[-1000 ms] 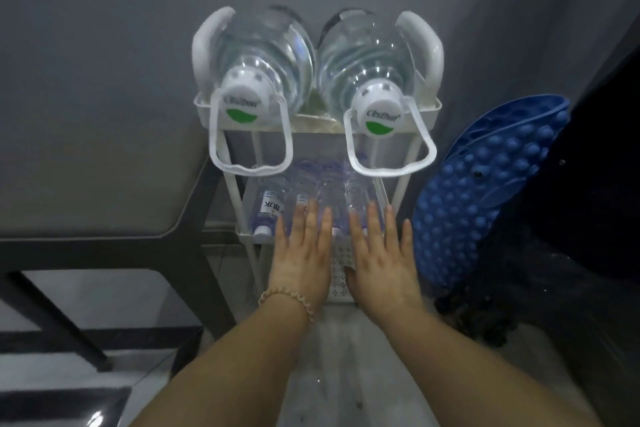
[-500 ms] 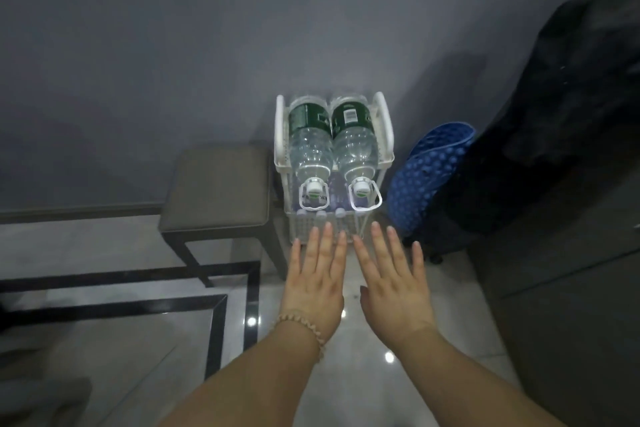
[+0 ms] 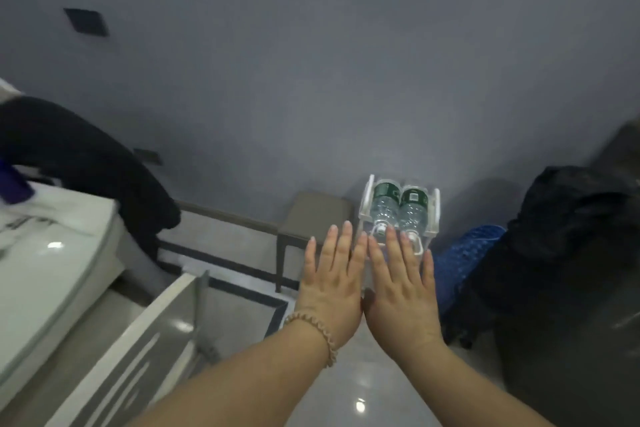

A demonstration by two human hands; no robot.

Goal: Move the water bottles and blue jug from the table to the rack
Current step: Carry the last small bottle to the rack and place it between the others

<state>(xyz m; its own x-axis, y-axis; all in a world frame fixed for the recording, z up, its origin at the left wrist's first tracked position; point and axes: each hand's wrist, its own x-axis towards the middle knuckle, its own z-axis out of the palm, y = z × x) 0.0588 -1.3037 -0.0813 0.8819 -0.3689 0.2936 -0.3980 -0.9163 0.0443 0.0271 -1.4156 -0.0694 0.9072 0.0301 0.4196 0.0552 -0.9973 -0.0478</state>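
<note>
Two large clear water bottles [image 3: 398, 208] with green labels lie side by side on the top shelf of a white rack [image 3: 435, 215] against the grey wall. My left hand [image 3: 332, 274] and my right hand [image 3: 401, 284] are held out flat, palms down and fingers spread, side by side in front of the rack and well short of it. Both hands are empty. The rack's lower shelves are hidden behind my hands. A dark blue object [image 3: 14, 187] sits on the table at the far left edge; I cannot tell what it is.
A grey stool [image 3: 313, 215] stands left of the rack. A blue bumpy mat [image 3: 460, 260] leans to its right, beside a dark heap [image 3: 568, 236]. A white glass-topped table [image 3: 52, 270] with a dark garment [image 3: 86, 163] is at left. The floor is glossy tile.
The view has pulled back and turned left, so the rack looks smaller and farther away and the table has come into sight. My hands stay flat, open and empty.
</note>
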